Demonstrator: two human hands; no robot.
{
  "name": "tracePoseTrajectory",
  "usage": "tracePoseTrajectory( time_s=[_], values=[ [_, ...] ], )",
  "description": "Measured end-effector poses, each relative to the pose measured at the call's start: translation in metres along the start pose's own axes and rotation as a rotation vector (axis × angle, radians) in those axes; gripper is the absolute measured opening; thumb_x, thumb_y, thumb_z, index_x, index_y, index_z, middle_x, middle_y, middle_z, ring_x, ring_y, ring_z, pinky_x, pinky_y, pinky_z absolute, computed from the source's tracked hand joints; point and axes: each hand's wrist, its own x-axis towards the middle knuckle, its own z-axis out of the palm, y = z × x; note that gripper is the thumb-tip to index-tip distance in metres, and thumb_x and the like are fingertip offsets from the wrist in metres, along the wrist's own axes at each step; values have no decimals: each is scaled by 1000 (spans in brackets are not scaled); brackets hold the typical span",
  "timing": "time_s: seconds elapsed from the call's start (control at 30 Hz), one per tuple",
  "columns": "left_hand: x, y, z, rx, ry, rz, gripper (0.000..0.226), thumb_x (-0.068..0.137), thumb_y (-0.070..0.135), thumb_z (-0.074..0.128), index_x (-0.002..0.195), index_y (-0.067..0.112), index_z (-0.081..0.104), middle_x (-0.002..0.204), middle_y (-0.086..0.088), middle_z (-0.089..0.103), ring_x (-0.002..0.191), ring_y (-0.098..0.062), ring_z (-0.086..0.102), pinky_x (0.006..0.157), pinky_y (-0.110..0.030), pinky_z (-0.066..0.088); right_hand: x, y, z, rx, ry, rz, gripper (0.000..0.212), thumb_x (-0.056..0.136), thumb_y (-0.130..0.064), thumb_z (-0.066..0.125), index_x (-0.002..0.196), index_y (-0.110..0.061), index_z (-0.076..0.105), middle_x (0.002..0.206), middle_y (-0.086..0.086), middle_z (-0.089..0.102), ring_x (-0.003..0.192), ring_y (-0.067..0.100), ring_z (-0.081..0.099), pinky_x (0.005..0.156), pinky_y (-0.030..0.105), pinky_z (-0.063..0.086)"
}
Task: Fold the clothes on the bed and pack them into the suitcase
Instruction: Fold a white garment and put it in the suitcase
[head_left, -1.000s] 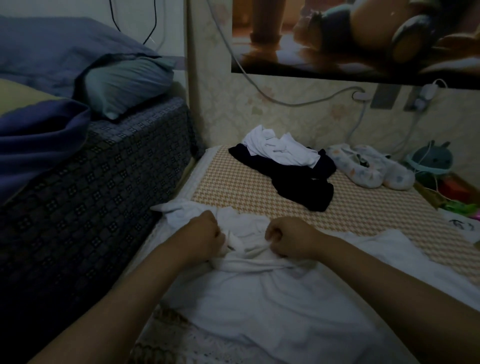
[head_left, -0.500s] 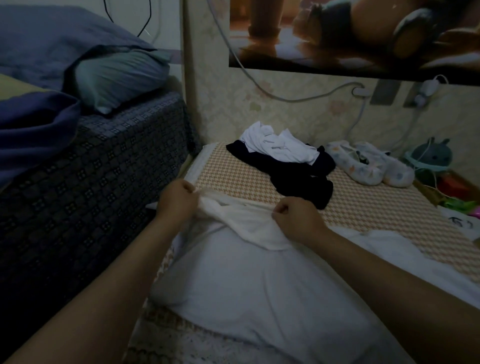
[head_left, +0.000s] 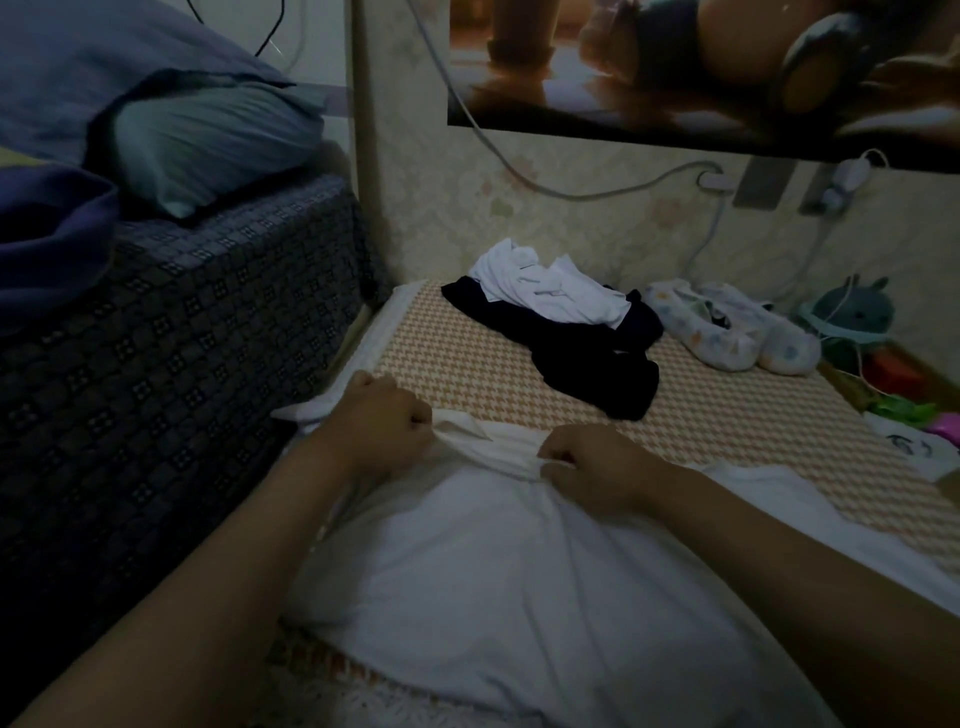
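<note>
A white shirt lies spread on the checked bed mat right in front of me. My left hand grips its far edge near the collar on the left. My right hand pinches the same edge further right, with the cloth stretched between the two fists. Further back on the mat, a crumpled white garment rests on a dark navy garment. No suitcase is in view.
A higher bed with a dark patterned cover borders the mat on the left, with a blue pillow on it. A pair of pale slippers, a plush toy and cables sit at the back right by the wall.
Both hands lifted the bunched top of the white shirt and drew it away from me, spreading apart. The shirt's edge now lies pulled out flatter between them.
</note>
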Motion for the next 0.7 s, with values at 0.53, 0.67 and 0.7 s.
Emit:
tracePoseTrajectory(
  time_s=[0.53, 0.67, 0.7],
  values=[
    [-41, 1, 7, 17, -232, -586, 59, 87, 53, 52, 116, 3, 57, 115, -10, 64, 104, -29, 61, 89, -36, 50, 7, -39, 27, -139, 264, -150, 22, 81, -15, 58, 100, -21, 68, 102, 4, 59, 93, 26, 56, 82, 38, 47],
    [-73, 6, 2, -20, -413, -549, 73, 93, 49, 51, 150, 13, 25, 155, -12, 26, 138, -31, 31, 110, -35, 30, -12, -54, 37, -94, 23, -76, 42, 93, -35, 52, 133, -25, 51, 137, 2, 46, 124, 21, 43, 107, 34, 33],
    [-79, 9, -1, -61, -386, -561, 63, 97, 41, 48, 148, 9, 29, 155, -12, 26, 139, -30, 31, 110, -32, 27, -18, -58, 38, -94, -21, -52, 49, 94, -39, 50, 141, -26, 43, 147, 2, 38, 132, 21, 36, 112, 34, 27]
  ],
)
